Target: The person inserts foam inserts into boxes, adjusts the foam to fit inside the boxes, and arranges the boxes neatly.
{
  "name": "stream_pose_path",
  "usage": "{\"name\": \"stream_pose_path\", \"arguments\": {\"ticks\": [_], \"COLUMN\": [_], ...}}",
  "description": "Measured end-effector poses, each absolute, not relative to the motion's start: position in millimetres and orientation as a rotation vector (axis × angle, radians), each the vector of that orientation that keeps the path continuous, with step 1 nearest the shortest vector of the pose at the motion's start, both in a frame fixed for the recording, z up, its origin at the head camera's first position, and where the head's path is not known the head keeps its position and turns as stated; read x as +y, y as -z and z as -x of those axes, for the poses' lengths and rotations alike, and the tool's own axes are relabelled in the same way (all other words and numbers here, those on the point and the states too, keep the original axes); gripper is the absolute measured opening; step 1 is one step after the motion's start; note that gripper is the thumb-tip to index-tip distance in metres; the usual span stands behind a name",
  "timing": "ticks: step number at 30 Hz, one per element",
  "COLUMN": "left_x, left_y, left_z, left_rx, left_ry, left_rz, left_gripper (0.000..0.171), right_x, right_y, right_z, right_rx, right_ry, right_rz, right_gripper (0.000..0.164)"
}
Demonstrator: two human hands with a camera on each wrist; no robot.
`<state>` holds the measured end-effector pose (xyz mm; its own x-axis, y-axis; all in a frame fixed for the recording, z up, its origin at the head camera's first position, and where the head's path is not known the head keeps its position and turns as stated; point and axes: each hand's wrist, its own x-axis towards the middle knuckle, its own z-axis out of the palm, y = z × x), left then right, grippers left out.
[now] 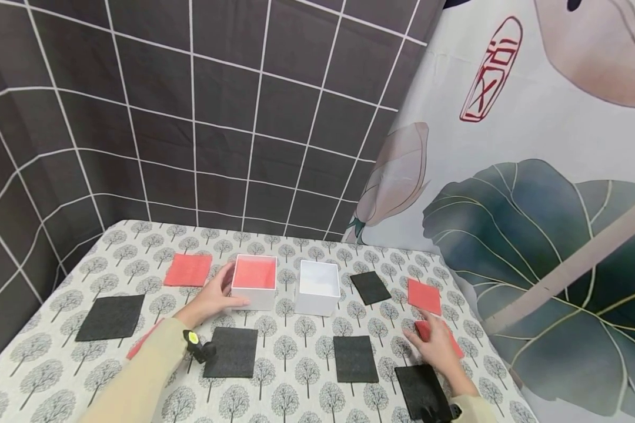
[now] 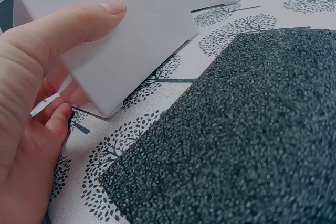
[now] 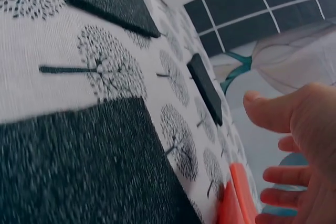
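In the head view, an open-topped white box [image 1: 253, 300] with red inside stands left of centre. My left hand [image 1: 215, 295] grips its left side; the left wrist view shows the thumb [image 2: 86, 22] on the front wall and the other fingers round the corner. Beside it on the right is a second white box [image 1: 317, 303], pale inside. My right hand [image 1: 438, 348] hovers with spread fingers and nothing in them, over a red cloth square [image 1: 457, 346] that it partly hides. Another red square [image 1: 424, 296] lies just beyond the fingertips.
Black squares lie about the patterned tablecloth: one by the left wrist [image 1: 231, 352], one front centre [image 1: 356, 358], one under the right wrist [image 1: 419, 385], others at far left [image 1: 111, 317] and right of the boxes [image 1: 370, 288]. A red square [image 1: 187, 270] is behind the left hand.
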<state>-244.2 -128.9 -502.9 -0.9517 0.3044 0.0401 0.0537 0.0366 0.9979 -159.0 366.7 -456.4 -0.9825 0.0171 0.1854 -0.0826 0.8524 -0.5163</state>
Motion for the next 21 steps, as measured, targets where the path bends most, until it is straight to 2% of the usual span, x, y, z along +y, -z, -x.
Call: {"name": "stream_pose_path", "arguments": {"ticks": [9,21], "left_x": [-128,-128], "left_y": [501,501], "left_z": [243,243], "left_rx": [2.134,2.094], "left_ry": [-2.03,-2.055], "left_rz": [-0.376,-0.377], "left_gripper": [0.115,0.116], "right_x": [383,403], "right_y": [456,464], "right_z": [154,158], "right_rx": [-2.958,-3.08], "right_ry": [-0.676,-0.542], "right_rz": [0.215,0.386], "right_gripper": [0.092,0.119]}}
